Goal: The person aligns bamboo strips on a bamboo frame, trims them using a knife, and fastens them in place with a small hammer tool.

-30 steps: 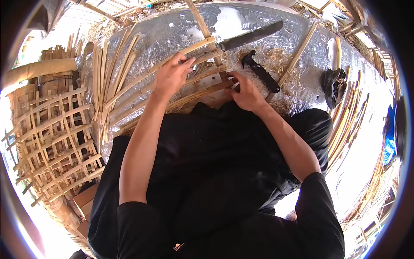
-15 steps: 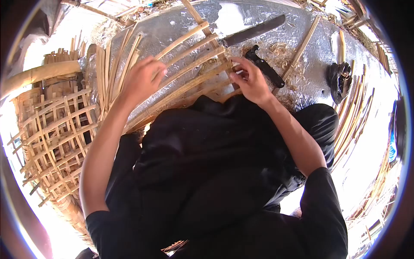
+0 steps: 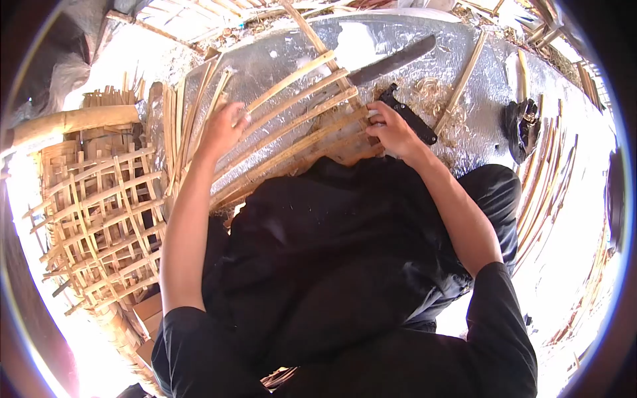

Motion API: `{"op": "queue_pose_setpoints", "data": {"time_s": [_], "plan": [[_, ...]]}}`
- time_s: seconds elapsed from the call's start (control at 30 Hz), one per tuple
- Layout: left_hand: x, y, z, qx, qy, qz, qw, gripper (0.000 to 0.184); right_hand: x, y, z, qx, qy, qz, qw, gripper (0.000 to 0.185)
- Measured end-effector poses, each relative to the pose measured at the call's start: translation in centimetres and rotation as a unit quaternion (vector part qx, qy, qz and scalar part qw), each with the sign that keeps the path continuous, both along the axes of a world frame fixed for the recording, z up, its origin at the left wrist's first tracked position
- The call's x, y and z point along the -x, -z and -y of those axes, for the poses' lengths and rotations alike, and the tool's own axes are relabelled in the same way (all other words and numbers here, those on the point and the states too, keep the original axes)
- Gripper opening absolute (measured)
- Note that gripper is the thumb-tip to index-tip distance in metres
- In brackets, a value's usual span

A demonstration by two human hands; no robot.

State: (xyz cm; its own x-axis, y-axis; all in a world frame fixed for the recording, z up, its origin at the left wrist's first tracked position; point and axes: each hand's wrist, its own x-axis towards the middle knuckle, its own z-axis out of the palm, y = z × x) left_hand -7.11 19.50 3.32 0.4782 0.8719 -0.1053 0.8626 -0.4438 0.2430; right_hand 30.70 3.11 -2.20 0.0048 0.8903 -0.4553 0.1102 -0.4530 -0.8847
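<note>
Several pale bamboo strips [image 3: 292, 116] run side by side across a wooden crossbar [image 3: 312, 33] above my lap. At the left end of the upper strips is my left hand [image 3: 222, 132], its fingers bent together at a strip's end; the exact contact is partly hidden. My right hand [image 3: 397, 134] has its thumb and fingers closed on the right end of a lower bamboo strip, beside the crossbar. Just beyond that hand lies a black tool handle [image 3: 413, 119]. A large dark blade [image 3: 395, 61] rests on the silvery sheet behind the strips.
A woven bamboo lattice [image 3: 106, 219] stands at left, near loose upright strips [image 3: 174, 126]. The silvery sheet [image 3: 478, 99] carries shavings [image 3: 434, 96] and a wooden stick [image 3: 462, 79]. At right are a black crumpled bag [image 3: 523, 126] and more long strips [image 3: 541, 179].
The whole view has shifted, with most things on the left sitting further right and lower. Both hands stay near the same strips; my left hand has turned slightly.
</note>
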Motion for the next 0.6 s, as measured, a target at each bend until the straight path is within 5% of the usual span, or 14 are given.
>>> {"op": "queue_pose_setpoints", "data": {"time_s": [0.13, 0.23, 0.47, 0.6], "plan": [[0.8, 1.4, -1.8, 0.091, -0.024, -0.031, 0.995, 0.033, -0.8, -2.0, 0.1, 0.032, -0.021, -0.102, 0.994, 0.058], [-0.4, -1.9, -0.9, 0.142, -0.053, -0.044, 0.987, 0.042, -0.5, -3.0, 0.2, 0.007, -0.001, -0.112, 0.994, 0.050], [1.6, 2.1, -0.4, 0.049, -0.032, 0.007, 0.998, 0.042, -0.9, -2.9, 0.8, 0.071, -0.067, -0.044, 0.994, 0.058], [0.7, 1.5, 0.0, 0.063, -0.047, -0.005, 0.997, 0.041, -0.8, -1.4, 1.5, 0.000, -0.072, 0.053, 0.996, 0.054]]}}
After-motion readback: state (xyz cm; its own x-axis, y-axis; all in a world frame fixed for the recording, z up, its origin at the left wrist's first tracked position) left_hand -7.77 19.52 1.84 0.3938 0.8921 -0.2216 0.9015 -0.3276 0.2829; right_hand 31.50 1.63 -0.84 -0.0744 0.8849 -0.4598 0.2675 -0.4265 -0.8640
